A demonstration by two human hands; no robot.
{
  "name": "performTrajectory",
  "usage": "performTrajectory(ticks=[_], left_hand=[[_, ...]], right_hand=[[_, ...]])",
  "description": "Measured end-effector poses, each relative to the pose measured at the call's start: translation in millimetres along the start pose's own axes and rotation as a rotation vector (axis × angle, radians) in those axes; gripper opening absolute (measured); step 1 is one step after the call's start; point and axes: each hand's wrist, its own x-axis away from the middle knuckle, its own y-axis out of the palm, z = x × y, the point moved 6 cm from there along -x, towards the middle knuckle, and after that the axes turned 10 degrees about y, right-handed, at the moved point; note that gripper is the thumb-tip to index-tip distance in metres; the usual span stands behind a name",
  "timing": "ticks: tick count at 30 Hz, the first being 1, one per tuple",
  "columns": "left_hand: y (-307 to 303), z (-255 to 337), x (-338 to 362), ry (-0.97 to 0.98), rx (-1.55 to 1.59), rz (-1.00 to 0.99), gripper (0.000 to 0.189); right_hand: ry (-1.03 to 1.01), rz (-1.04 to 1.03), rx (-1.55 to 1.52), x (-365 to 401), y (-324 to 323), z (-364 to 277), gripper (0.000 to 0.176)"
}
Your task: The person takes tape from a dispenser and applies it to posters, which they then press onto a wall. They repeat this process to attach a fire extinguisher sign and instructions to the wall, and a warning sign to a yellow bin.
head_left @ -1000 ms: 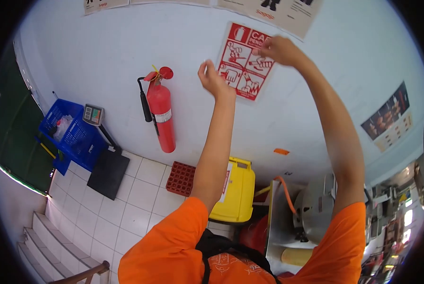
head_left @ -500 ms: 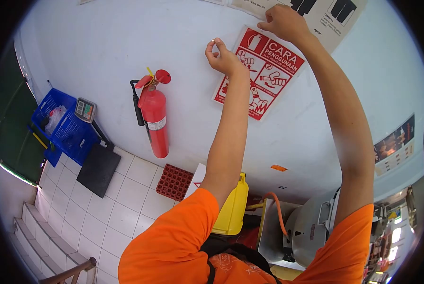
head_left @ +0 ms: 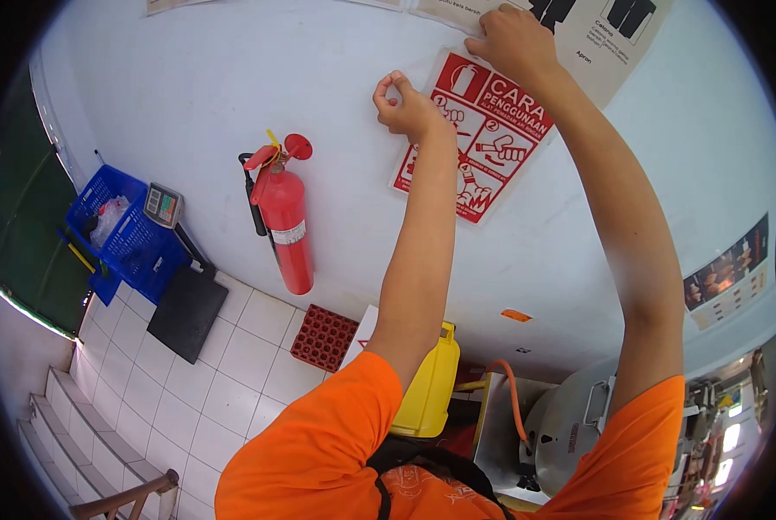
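Note:
Raised before the pale wall, my left hand [head_left: 403,106] is closed with its fingertips pinched together; what it holds, if anything, is too small to make out. It is just left of the red and white fire extinguisher instruction sign [head_left: 483,130], and my left forearm covers part of that sign. Above the sign's upper right corner, my right hand [head_left: 513,42] is at the lower edge of a beige clothing poster [head_left: 617,52]. Its fingers are bent against the poster, and the fingertips are partly hidden.
A red fire extinguisher [head_left: 285,217] hangs on the wall at the left. Below are a red crate [head_left: 324,338], a yellow bin lid [head_left: 429,386] and a metal appliance [head_left: 570,425]. Blue baskets [head_left: 132,230], a scale [head_left: 162,206] and steps [head_left: 84,425] are farther left.
The view has shifted slightly, so wall and floor objects appear a little lower and to the right. The tiny pale thing seen at my left fingertips before no longer shows. Both hands stay nearly in place.

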Motion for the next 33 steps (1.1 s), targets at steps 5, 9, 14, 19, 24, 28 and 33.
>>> performTrajectory(ticks=[5, 9, 14, 19, 24, 28, 33], left_hand=[[0, -6, -6, -0.071, -0.162, 0.093, 0.031], [-3, 7, -15, 0.117, -0.298, 0.010, 0.032], [-10, 6, -26, 0.194, -0.363, -0.045, 0.039], [-18, -4, -48, 0.178, -0.246, -0.144, 0.045], [-22, 7, -52, 0.142, -0.214, -0.239, 0.049], [-22, 9, -54, 0.164, -0.166, -0.276, 0.054], [-25, 16, -57, 0.136, -0.200, -0.332, 0.056]], right_hand=[[0.051, -0.033, 0.118, 4, -5, -6, 0.030], [0.016, 0.003, 0.198, -4, -9, -5, 0.043], [0.176, -0.009, 0.215, -9, -27, 30, 0.058], [0.284, -0.057, 0.064, -6, -35, 62, 0.060], [0.062, 0.369, 0.110, 33, -24, 29, 0.044], [0.003, 0.465, 0.090, 80, 26, -26, 0.066], [0.087, 0.371, -0.090, 85, 63, -57, 0.075]])
